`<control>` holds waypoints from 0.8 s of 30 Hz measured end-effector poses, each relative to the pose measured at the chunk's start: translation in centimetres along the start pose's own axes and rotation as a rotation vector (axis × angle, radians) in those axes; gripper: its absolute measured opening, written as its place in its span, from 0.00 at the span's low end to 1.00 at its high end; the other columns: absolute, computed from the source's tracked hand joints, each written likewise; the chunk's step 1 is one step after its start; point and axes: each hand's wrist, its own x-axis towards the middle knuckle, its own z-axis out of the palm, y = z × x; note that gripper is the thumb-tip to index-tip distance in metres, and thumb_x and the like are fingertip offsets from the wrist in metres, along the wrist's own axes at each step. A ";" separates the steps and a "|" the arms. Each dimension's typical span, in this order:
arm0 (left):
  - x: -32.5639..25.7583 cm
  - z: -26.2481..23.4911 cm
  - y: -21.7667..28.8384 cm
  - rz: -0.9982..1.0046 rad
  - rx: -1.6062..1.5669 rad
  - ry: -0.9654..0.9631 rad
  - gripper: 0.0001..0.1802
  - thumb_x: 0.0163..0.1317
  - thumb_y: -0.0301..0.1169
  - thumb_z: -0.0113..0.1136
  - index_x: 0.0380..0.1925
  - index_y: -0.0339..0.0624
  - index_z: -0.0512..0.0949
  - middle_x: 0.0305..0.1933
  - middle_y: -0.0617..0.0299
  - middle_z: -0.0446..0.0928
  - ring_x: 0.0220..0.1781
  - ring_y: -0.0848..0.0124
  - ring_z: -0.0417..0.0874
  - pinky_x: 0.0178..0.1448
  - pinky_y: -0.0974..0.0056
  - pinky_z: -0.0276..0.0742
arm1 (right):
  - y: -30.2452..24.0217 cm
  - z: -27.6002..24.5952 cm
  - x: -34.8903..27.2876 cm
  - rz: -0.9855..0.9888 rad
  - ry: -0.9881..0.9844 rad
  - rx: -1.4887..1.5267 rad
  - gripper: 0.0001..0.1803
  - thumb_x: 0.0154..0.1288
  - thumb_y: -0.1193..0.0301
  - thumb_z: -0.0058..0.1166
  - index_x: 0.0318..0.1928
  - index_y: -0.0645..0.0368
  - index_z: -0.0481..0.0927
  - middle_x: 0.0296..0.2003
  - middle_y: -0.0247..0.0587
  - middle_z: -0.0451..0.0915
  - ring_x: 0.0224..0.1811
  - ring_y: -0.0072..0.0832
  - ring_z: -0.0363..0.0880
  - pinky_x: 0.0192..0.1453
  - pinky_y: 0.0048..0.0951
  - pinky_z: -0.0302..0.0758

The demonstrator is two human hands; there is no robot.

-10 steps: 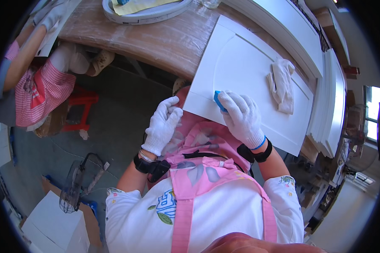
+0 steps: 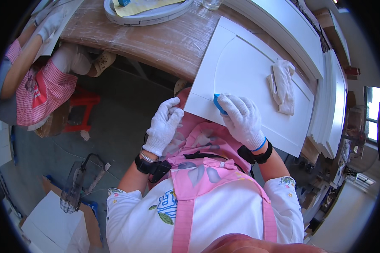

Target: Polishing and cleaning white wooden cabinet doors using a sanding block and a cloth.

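A white panel (image 2: 240,69) with a curved groove framing its raised field lies aslant, partly on the table and jutting over my lap. My right hand (image 2: 242,120), in a white knitted glove, pinches a small blue block (image 2: 218,104) against the panel's near left part. Beside the panel's near left corner is my left hand (image 2: 162,126), gloved too. Its fingers are loosely bent with the thumb apart, and no object shows in it. Whether the thumb touches the panel's edge I cannot tell. A crumpled white glove (image 2: 281,86) rests on the panel's right side.
Brown film-covered table (image 2: 156,44) ahead; on it a round white tray (image 2: 150,20) with yellow paper and a clear glass (image 2: 211,5). Long white boards (image 2: 283,27) are stacked at the right. At left, another person's gloved hand (image 2: 52,25), a red stool (image 2: 84,109) and a black fan (image 2: 74,185).
My right hand and the blue block have shifted very slightly toward me on the panel. My left hand has hardly moved.
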 end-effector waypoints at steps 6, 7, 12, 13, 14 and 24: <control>0.0 0.0 0.0 0.000 0.007 0.014 0.26 0.70 0.35 0.57 0.63 0.37 0.67 0.44 0.62 0.75 0.42 0.77 0.79 0.46 0.68 0.82 | 0.0 -0.1 0.0 0.012 -0.010 -0.005 0.26 0.51 0.76 0.61 0.53 0.53 0.77 0.46 0.39 0.80 0.41 0.38 0.80 0.44 0.38 0.77; 0.0 0.0 0.0 -0.009 -0.006 0.012 0.25 0.70 0.35 0.57 0.63 0.37 0.67 0.44 0.62 0.76 0.41 0.77 0.79 0.46 0.68 0.82 | 0.0 -0.1 0.0 0.016 -0.010 -0.001 0.26 0.50 0.76 0.61 0.54 0.53 0.77 0.46 0.39 0.80 0.41 0.38 0.80 0.44 0.38 0.77; -0.1 -0.1 0.1 -0.004 -0.003 0.011 0.25 0.70 0.35 0.57 0.63 0.37 0.67 0.44 0.62 0.76 0.41 0.77 0.79 0.46 0.68 0.82 | 0.0 0.0 0.2 0.031 -0.013 0.018 0.26 0.50 0.76 0.61 0.53 0.53 0.77 0.46 0.39 0.80 0.41 0.39 0.80 0.45 0.38 0.76; -0.2 -0.1 0.0 0.003 0.001 0.011 0.25 0.70 0.35 0.57 0.63 0.37 0.67 0.44 0.62 0.76 0.40 0.77 0.79 0.46 0.68 0.82 | 0.0 0.1 0.2 0.036 0.007 0.009 0.26 0.50 0.76 0.61 0.53 0.53 0.77 0.46 0.40 0.80 0.41 0.39 0.80 0.45 0.38 0.76; -0.2 -0.1 0.0 0.004 0.001 0.010 0.25 0.70 0.35 0.57 0.63 0.37 0.67 0.44 0.62 0.76 0.40 0.77 0.79 0.46 0.68 0.82 | 0.0 0.0 0.1 0.036 0.008 0.008 0.26 0.50 0.76 0.61 0.53 0.53 0.77 0.46 0.40 0.80 0.41 0.39 0.80 0.45 0.38 0.76; 0.1 0.0 0.4 0.010 0.003 0.019 0.25 0.70 0.35 0.57 0.63 0.36 0.67 0.41 0.65 0.74 0.40 0.79 0.77 0.46 0.69 0.81 | 0.5 0.2 0.1 0.028 -0.003 0.027 0.27 0.49 0.76 0.61 0.54 0.53 0.77 0.46 0.39 0.80 0.42 0.39 0.80 0.46 0.39 0.76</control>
